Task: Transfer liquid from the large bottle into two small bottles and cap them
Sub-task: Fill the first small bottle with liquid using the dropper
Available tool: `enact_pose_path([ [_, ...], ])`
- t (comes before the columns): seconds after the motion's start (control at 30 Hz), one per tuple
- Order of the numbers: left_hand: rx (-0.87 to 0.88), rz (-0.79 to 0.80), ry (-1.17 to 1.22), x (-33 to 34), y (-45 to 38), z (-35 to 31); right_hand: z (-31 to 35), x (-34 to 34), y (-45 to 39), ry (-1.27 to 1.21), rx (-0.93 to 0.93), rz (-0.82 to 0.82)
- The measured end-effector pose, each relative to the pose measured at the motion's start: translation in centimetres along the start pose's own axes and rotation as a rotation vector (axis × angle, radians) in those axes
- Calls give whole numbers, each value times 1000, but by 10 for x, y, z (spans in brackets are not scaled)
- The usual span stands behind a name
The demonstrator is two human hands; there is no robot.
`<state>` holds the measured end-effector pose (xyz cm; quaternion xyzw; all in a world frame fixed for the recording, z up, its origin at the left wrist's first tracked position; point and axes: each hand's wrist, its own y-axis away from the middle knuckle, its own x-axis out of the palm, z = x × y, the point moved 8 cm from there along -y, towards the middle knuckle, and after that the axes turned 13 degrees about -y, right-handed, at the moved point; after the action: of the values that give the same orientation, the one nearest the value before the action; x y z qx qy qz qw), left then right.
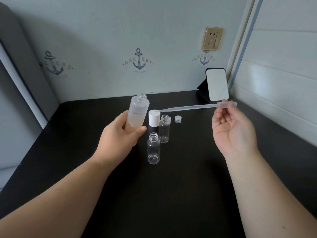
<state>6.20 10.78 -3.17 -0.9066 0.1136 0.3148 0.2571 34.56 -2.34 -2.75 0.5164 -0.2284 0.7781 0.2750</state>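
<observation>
My left hand (pixel 118 136) grips the large frosted bottle (pixel 138 111), uncapped and tilted slightly right above the black table (pixel 180 194). My right hand (pixel 231 127) pinches the bulb end of a long clear plastic pipette (pixel 193 107), which lies nearly level with its tip pointing left over the large white cap (pixel 154 118). Two small clear bottles stand open and empty: the near one (pixel 153 148) and the far one (pixel 164 128). A small clear cap (pixel 178 119) lies to the right of the far bottle; another small cap (pixel 169 119) peeks out behind it.
A small mirror (pixel 217 84) on a black stand sits at the table's back right corner. A wall with a socket (pixel 212 38) closes the back, and a white wall runs along the right side.
</observation>
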Motion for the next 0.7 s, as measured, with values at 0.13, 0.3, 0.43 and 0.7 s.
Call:
enact_pose_path([
  [0.13, -45, 15, 28, 2, -1, 3, -2, -2, -2, 2, 10, -14],
  [0.3, -93, 1, 4, 4, -2, 9, -4, -3, -3, 43, 21, -13],
  [0.43, -115, 7, -7, 8, -2, 9, -4, -4, -4, 75, 18, -6],
  [0.7, -167, 98, 216, 12, 6, 15, -5, -3, -4, 119, 22, 32],
])
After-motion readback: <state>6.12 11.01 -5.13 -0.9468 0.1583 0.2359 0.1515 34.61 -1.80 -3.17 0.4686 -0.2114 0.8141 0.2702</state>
